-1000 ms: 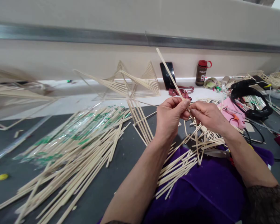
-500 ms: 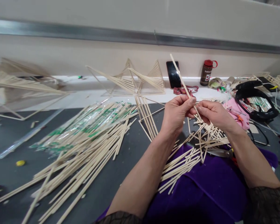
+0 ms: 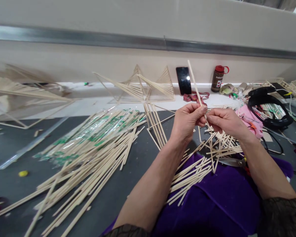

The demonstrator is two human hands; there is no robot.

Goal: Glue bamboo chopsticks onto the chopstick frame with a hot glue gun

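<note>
A single pale wooden stick (image 3: pixel 194 80) slants up and to the left from my fingers. My left hand (image 3: pixel 187 120) pinches it between thumb and forefinger along its lower part. Just below that grip, my right hand (image 3: pixel 223 121) closes its fingertips on the stick's lower end. Beneath my hands lies a pile of short cut sticks (image 3: pixel 222 140), with more short sticks (image 3: pixel 191 179) on a purple cloth (image 3: pixel 212 200). Scissors (image 3: pixel 232 161) rest beside the pile, partly hidden by my right forearm.
Long loose sticks (image 3: pixel 93 171) and plastic-wrapped stick packs (image 3: pixel 96 131) cover the left side. Stick frame models (image 3: pixel 138 87) stand by the wall. A phone (image 3: pixel 184 80), a red-capped bottle (image 3: pixel 217 79), black headphones (image 3: pixel 273 123) and a ruler (image 3: pixel 32 144) lie around.
The stick has turned more upright, its top end shifting right. Both hands keep their pinch on it, almost in the same place. My view has shifted slightly.
</note>
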